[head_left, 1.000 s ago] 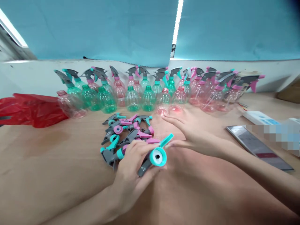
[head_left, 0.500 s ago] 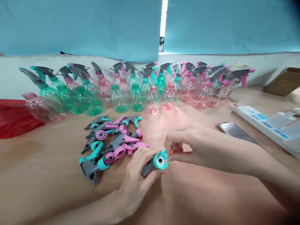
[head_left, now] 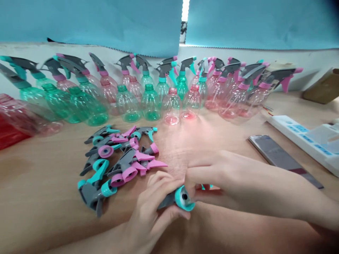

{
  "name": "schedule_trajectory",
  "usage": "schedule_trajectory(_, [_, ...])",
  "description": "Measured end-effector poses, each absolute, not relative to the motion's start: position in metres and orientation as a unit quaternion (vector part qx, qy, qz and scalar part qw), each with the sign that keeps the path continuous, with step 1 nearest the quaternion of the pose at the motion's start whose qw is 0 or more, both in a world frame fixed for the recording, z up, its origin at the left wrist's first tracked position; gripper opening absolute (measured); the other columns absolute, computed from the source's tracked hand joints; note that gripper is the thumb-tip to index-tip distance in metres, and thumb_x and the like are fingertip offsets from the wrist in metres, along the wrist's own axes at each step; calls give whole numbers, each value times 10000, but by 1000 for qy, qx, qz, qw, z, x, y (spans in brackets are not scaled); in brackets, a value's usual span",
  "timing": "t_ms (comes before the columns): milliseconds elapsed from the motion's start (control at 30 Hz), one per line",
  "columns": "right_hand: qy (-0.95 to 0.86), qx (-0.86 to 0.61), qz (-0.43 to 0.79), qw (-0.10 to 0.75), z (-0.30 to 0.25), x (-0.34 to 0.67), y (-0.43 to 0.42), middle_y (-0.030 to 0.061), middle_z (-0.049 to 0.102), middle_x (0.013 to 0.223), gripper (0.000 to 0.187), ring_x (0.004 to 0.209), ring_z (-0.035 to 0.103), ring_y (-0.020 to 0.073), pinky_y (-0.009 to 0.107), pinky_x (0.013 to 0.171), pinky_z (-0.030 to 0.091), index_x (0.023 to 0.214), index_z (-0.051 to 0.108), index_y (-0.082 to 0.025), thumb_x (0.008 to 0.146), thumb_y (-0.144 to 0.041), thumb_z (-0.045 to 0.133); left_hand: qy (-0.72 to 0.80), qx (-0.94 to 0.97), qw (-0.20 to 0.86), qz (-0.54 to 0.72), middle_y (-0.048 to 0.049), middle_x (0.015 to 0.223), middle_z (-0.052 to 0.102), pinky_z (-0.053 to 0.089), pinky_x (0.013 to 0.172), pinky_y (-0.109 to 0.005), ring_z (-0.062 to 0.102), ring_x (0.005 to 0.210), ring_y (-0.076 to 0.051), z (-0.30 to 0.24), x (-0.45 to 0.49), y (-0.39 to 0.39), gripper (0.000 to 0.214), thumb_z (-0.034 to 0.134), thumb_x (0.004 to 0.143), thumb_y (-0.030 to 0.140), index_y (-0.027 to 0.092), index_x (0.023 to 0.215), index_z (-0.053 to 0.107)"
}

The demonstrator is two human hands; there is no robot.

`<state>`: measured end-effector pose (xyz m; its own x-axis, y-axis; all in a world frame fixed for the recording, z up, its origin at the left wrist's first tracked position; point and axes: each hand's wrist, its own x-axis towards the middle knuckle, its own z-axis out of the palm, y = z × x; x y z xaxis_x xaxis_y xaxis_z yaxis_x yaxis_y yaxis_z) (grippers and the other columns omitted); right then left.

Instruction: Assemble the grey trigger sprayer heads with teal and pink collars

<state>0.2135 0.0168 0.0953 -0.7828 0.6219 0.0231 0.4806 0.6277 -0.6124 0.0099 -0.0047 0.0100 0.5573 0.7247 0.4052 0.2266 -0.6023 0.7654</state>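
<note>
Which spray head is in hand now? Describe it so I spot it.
On the wooden table, find the pile of spray heads before the bottle row. Just right of it, nearer the camera, the grey-and-teal spray head is gripped by left hand and right hand: the only one being held.

Your left hand (head_left: pixel 155 211) curling palm-up, fingers (head_left: pixel 161 180) and thumb closing in firm grip. Your right hand (head_left: pixel 222 178) extending in from right, palm down, fingertips (head_left: pixel 192 176) pinching, touching left fingers. Both forearms angling inward, meeting low at centre.
</note>
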Motion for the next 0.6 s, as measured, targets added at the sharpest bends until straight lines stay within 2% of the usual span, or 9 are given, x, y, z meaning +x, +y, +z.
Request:
schedule_trajectory(133, [-903, -288, 285, 142, 92, 212, 16, -47, 617, 811, 117, 731, 548, 73, 188, 625, 393, 786, 575, -205, 843, -103, 573, 316, 795, 347, 383, -36, 871, 589, 448, 741, -306, 538, 828, -184, 7, 8, -5, 233, 483, 936, 381, 213, 1056, 591])
schedule_trajectory(300, [-884, -313, 303, 170, 88, 210, 12, -84, 552, 730, 202, 604, 460, 49, 168, 517, 340, 744, 473, -216, 787, -53, 583, 307, 800, 324, 401, -19, 808, 584, 442, 716, -292, 525, 763, -165, 5, 8, -4, 195, 485, 939, 364, 204, 926, 597])
schedule_trajectory(433, [-860, -335, 331, 196, 82, 206, 7, -98, 516, 670, 224, 572, 446, 33, 135, 517, 341, 760, 482, -223, 727, -17, 566, 301, 801, 329, 399, -14, 830, 589, 436, 705, -289, 519, 768, -161, 5, 9, -5, 144, 485, 945, 316, 208, 889, 563])
schedule_trajectory(600, [-851, -347, 335, 206, 80, 202, 2, -90, 516, 699, 211, 593, 454, 43, 144, 528, 344, 793, 463, -234, 731, -58, 563, 293, 816, 316, 386, -5, 839, 568, 425, 739, -302, 506, 785, -161, 7, 7, -5, 146, 473, 949, 324, 213, 879, 537])
